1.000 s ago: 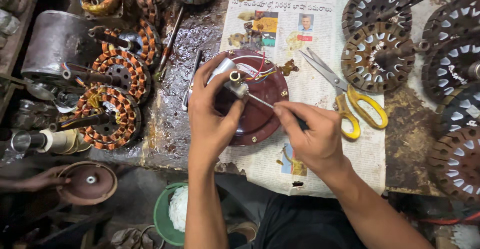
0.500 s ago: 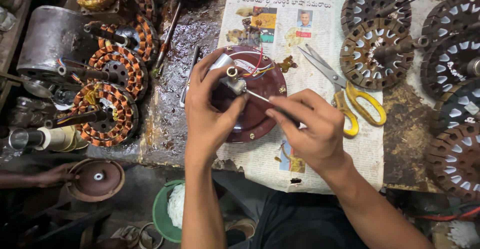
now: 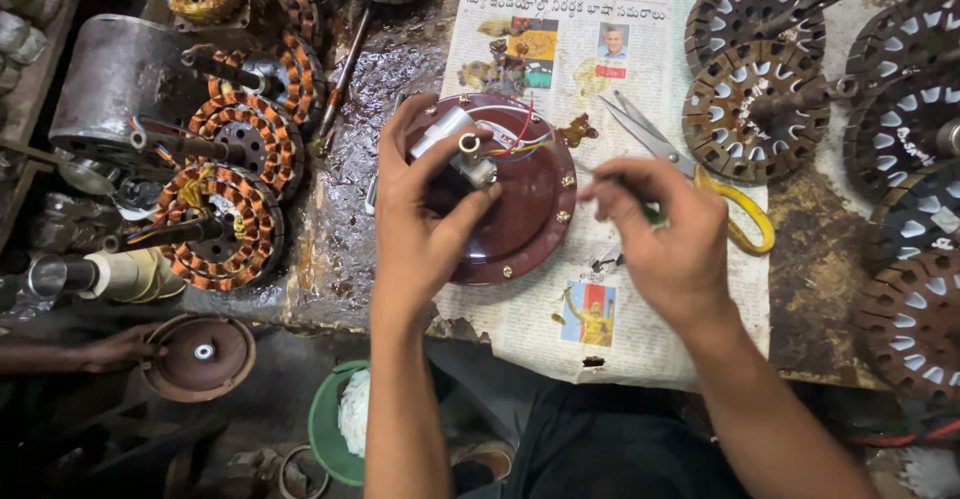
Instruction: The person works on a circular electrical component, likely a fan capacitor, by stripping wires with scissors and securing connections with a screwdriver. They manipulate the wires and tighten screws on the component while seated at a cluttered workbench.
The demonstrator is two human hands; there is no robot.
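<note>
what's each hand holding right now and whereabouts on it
Left hand grips the small white part at the hub of the maroon motor cover. Right hand pinches a thin green-handled tool, mostly hidden.

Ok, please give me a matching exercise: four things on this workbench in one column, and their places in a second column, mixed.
Things:
1. maroon motor cover
2. scissors
3. copper-wound stators
4. green bucket

Places:
A. below the bench edge
B. under the left hand
C. left side of the bench
D. on the newspaper, beyond the right hand

Pairs: 1-B, 2-D, 3-C, 4-A
</note>
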